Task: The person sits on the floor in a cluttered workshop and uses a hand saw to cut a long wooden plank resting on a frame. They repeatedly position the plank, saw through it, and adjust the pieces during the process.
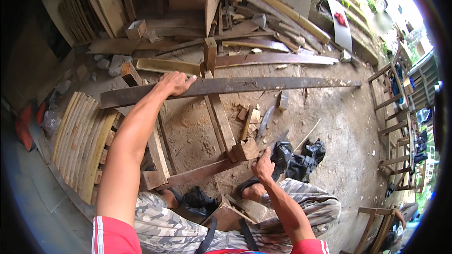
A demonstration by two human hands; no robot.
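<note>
My left hand [173, 84] is closed over the upper edge of a long dark wooden plank [263, 83]. The plank lies across the top of a wooden frame made of posts and rails, toward its far side. Near the frame's close right corner is my right hand [263, 167], its fingers curled and one digit pointing up. Whatever is in that hand, if anything, is hidden. Just left of it stands the sawn end of a wooden post [246, 150]. A reddish-brown rail [202, 173] runs left from this post to another post [153, 179].
Slatted curved wood [80, 146] lies at the left. Black plastic bags [303, 157] sit right of my right hand. A grey blade-like strip [265, 121] and wood offcuts lie on the ground. Boards and poles [282, 14] are piled at the back; wooden frames [395, 127] stand right.
</note>
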